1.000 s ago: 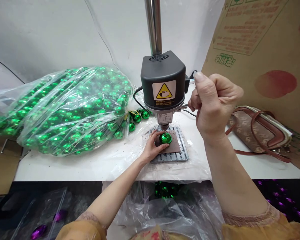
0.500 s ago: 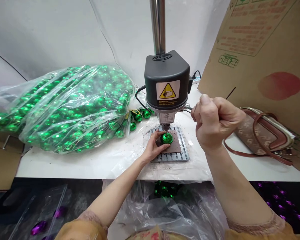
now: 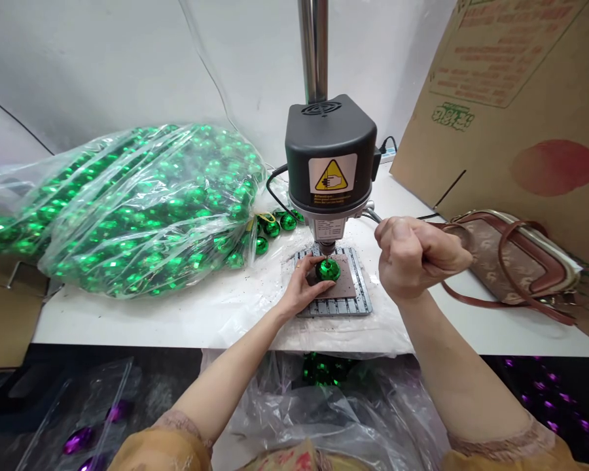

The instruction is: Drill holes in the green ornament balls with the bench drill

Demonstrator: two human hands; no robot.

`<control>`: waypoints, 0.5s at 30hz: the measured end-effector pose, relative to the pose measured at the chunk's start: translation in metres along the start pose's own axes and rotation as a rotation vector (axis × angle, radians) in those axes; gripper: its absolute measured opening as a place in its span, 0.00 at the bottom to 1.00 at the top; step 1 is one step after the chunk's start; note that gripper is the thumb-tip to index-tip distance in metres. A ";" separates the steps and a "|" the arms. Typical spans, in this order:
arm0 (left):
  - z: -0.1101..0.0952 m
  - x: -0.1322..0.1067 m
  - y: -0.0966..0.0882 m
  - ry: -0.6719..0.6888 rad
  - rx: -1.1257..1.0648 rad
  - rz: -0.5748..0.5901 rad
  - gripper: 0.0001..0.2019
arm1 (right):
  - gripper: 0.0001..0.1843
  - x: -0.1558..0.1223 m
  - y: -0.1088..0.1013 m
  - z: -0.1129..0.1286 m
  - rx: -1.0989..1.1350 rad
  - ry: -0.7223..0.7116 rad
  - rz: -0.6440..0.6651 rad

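A shiny green faceted ball (image 3: 330, 269) sits on a brown board (image 3: 342, 285) under the chuck of a bench drill press (image 3: 330, 157). My left hand (image 3: 300, 288) pinches the ball from its left side between thumb and fingers. The drill bit meets the top of the ball; its tip cannot be made out. My right hand (image 3: 419, 255) is closed in a fist to the right of the drill head, around the feed lever (image 3: 370, 212), most of which the hand hides. Beneath the board lies a slotted metal base (image 3: 363, 304).
A clear bag of green balls (image 3: 152, 216) lies at left, with loose green balls (image 3: 271, 227) beside it. A brown handbag (image 3: 510, 261) and cardboard box (image 3: 500, 124) stand at right. Plastic sheeting (image 3: 363, 418) hangs below the table's front edge. Purple balls (image 3: 78, 440) show lower down.
My right fist has come down and slightly left, and more of a thin dark rod shows behind it. My left hand still holds the ball under the drill.
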State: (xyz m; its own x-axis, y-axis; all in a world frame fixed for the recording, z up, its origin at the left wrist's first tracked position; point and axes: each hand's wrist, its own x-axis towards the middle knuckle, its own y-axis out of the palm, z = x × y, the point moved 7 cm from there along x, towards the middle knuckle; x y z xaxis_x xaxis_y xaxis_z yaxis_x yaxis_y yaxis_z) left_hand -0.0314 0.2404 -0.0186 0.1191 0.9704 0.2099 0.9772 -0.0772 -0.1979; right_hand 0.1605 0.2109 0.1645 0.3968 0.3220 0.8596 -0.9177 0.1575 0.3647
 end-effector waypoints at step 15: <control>0.005 0.000 0.001 0.022 0.019 -0.010 0.27 | 0.29 -0.008 -0.004 -0.001 -0.070 -0.006 0.043</control>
State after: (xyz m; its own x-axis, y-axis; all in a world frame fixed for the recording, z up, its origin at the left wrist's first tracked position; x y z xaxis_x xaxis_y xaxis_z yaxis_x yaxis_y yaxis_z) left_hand -0.0314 0.2409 -0.0232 0.1136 0.9659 0.2329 0.9749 -0.0632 -0.2134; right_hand 0.1610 0.2086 0.1554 0.3565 0.3245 0.8761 -0.9304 0.2087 0.3013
